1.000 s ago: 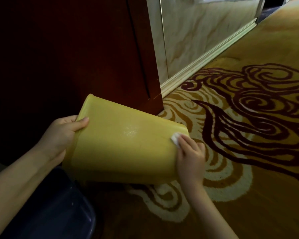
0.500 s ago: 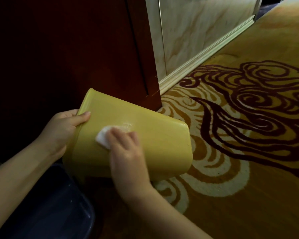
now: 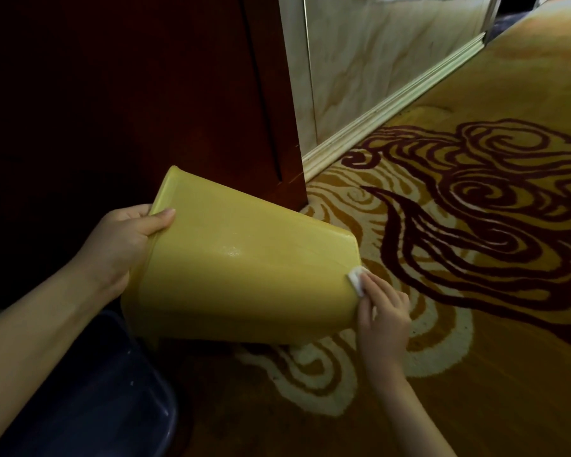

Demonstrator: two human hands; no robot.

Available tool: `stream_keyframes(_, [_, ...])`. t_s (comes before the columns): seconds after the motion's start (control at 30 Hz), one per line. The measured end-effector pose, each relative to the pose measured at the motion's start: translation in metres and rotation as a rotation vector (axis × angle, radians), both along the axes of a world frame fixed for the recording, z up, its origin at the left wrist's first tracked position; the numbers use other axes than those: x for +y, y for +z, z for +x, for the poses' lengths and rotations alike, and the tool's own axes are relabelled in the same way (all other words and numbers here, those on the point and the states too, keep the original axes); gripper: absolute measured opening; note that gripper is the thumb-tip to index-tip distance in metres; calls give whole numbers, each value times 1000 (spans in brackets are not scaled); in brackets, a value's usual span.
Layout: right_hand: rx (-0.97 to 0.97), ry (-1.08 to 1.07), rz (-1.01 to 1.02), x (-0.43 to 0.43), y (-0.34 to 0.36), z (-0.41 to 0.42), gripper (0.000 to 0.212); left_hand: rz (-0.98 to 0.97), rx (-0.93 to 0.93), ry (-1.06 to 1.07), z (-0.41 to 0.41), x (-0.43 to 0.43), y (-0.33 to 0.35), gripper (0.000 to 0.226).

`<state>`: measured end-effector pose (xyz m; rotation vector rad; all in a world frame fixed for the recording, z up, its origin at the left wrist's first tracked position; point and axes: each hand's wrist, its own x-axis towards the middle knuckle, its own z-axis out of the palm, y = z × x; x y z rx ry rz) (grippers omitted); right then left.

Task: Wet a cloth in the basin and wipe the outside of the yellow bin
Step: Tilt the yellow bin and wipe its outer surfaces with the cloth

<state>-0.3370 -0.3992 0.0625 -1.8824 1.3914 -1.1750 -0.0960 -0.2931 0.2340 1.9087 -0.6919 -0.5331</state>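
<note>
The left hand grips the rim of the yellow bin, thumb on top. The right hand presses a small white cloth against the bin's bottom edge. The bin is tipped on its side above the carpet, beside a dark basin.

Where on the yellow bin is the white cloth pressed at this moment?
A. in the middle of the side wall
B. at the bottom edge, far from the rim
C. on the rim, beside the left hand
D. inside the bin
B: the right hand presses the white cloth against the bottom edge of the yellow bin, while the left hand grips the rim.
</note>
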Motion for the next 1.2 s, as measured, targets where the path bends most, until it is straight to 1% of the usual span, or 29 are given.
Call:
stream_keyframes(0.07, [-54, -73, 53, -3, 7, 2, 30, -5, -10, 1, -1, -1, 0, 11])
stream_keyframes(0.13, [-94, -69, -15, 3, 29, 17, 30, -2, -16, -6, -2, -1, 0, 10])
stream_keyframes(0.2, [-108, 50, -110, 15, 56, 43, 32, 8, -16, -24, -3, -1, 0, 11])
stream_keyframes(0.27, [-86, 265, -189, 28, 80, 74, 34, 15, -20, -35, -3, 0, 0, 16])
stream_keyframes(0.3, [-45, 359, -234, 33, 88, 88, 34, 15, -22, -37, -3, 0, 0, 17])
stream_keyframes(0.33, [7, 417, -278, 37, 92, 99, 34, 12, -22, -36, -3, 0, -1, 16])
stream_keyframes(0.4, [71, 451, -306, 34, 91, 108, 36, 6, -29, -27, 0, 1, -2, 9])
stream_keyframes(0.5, [71, 371, -221, 16, 73, 90, 39, 4, -25, -2, 6, 5, -5, 9])
stream_keyframes(0.6, [105, 191, -58, -13, 45, 63, 37, 1, -8, 23, 13, 9, -8, 11])
stream_keyframes(0.67, [85, 102, 37, -30, 30, 48, 33, -3, -5, 32, 17, 10, -9, 11])
stream_keyframes(0.77, [18, 41, 108, -39, 16, 32, 30, -4, 1, 19, 19, 10, -9, 11])
stream_keyframes(0.87, [-64, 39, 103, -32, 10, 21, 28, 4, -20, 0, 19, 9, -9, 12])
stream_keyframes(1.0, [-84, 83, 40, -11, 2, 0, 30, 1, -62, -30, 15, 6, -9, 13])
stream_keyframes(1.2, [-105, 135, -14, 44, -20, -24, 53, 3, -52, -76, 17, 5, -5, 14])
